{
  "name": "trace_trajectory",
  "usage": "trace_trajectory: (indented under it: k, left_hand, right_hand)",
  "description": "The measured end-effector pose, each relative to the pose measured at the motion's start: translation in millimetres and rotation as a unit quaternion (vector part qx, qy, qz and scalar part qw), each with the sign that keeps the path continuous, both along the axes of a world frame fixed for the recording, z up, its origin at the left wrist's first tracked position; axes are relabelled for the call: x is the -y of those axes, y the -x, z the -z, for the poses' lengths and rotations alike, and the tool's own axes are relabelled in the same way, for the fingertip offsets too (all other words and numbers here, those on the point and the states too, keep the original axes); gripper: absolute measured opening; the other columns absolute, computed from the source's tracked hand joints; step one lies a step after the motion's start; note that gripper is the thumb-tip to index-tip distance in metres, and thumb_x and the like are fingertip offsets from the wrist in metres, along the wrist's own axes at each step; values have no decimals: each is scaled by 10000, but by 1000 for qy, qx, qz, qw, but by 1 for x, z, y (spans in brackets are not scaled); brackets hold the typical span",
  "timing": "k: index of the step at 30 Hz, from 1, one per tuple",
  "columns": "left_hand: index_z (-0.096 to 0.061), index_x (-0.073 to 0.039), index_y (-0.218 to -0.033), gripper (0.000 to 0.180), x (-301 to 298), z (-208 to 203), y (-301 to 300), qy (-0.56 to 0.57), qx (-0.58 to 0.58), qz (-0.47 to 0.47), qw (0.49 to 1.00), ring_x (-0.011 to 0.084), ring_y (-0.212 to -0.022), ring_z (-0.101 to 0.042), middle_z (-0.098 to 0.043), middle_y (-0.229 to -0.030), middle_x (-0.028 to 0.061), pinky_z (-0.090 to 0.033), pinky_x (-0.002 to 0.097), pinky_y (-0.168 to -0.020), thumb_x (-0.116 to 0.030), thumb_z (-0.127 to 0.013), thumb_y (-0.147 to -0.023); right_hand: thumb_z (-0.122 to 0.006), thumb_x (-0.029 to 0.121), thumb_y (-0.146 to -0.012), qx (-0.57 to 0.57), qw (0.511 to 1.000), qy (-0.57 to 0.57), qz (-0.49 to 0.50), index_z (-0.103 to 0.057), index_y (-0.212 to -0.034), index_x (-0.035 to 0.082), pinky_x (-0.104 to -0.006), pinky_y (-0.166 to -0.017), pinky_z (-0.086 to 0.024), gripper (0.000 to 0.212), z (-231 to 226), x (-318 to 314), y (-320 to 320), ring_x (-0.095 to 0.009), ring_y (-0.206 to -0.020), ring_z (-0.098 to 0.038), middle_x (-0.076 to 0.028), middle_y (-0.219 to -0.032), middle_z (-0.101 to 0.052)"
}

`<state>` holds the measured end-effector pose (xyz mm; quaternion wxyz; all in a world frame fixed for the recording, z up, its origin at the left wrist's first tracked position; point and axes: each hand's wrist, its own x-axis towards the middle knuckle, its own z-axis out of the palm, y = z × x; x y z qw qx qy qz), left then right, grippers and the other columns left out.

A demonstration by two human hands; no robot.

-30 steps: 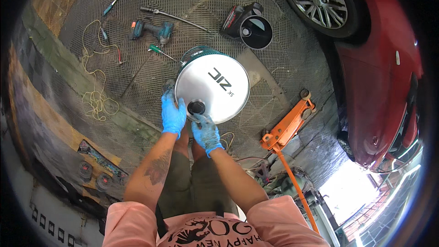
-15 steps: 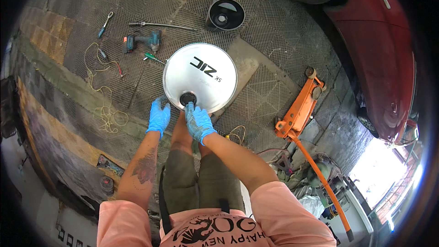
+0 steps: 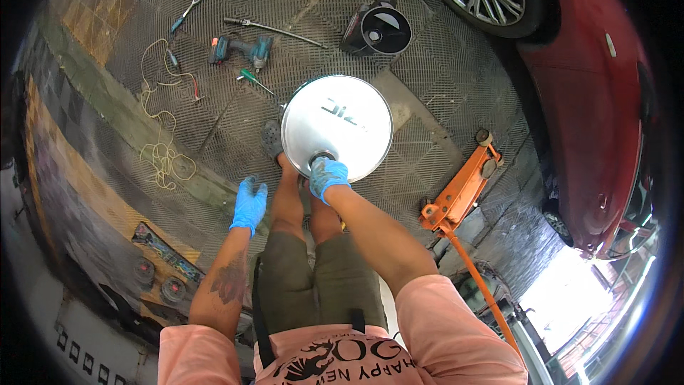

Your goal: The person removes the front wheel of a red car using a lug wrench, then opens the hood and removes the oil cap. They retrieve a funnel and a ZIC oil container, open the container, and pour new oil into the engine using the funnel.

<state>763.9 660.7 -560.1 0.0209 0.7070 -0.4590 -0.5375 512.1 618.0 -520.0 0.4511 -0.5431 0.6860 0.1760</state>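
A round silver drum [image 3: 345,125] with dark lettering on its top stands upright before my legs. At the edge of that top nearest me sits a black cap [image 3: 322,155], mostly covered by my right hand [image 3: 328,175]. The right hand, in a blue glove dirty at the fingers, is closed round the cap. My left hand [image 3: 249,204], also gloved in blue, hangs to the left of the drum, apart from it. Its fingers are loosely spread, with nothing in them.
Beyond the drum lie a cordless impact driver [image 3: 242,50], a green-handled screwdriver [image 3: 255,80], a ratchet [image 3: 187,14] and a long bar [image 3: 278,31]. A black container [image 3: 377,31] stands further off. Right are an orange floor jack [image 3: 459,185] and a red car [image 3: 581,71]; left, a yellow cord [image 3: 167,160].
My left hand has drawn away from the drum's edge. My right hand has closed further over the cap. The head view has shifted, so the drum and tools appear further right.
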Motion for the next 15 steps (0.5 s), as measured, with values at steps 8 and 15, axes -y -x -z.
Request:
trace_trajectory:
  k: [8, 15]
  left_hand:
    - [-265, -67, -1544, 949, 46, -70, 133, 149, 104, 437, 881, 372, -1501, -170, -166, -1626, 188, -170, 581, -1188, -310, -743, -761]
    - [-263, -156, -1565, 935, 46, -35, 156, 111, 158, 496, 847, 318, -1519, -140, -144, -1652, 93, -136, 612, -1184, -329, -736, -777]
  right_hand:
    - [-626, 290, -877, -23, 996, -66, -48, -719, -1075, 68, -436, -847, -549, 312, -5, -23, 18, -339, -1003, -697, -184, -1094, -711]
    - [-569, 245, -889, 3, 997, -75, -27, -666, -1102, -1, -444, -813, -557, 339, -21, -24, 29, -374, -958, -704, -232, -1034, -712]
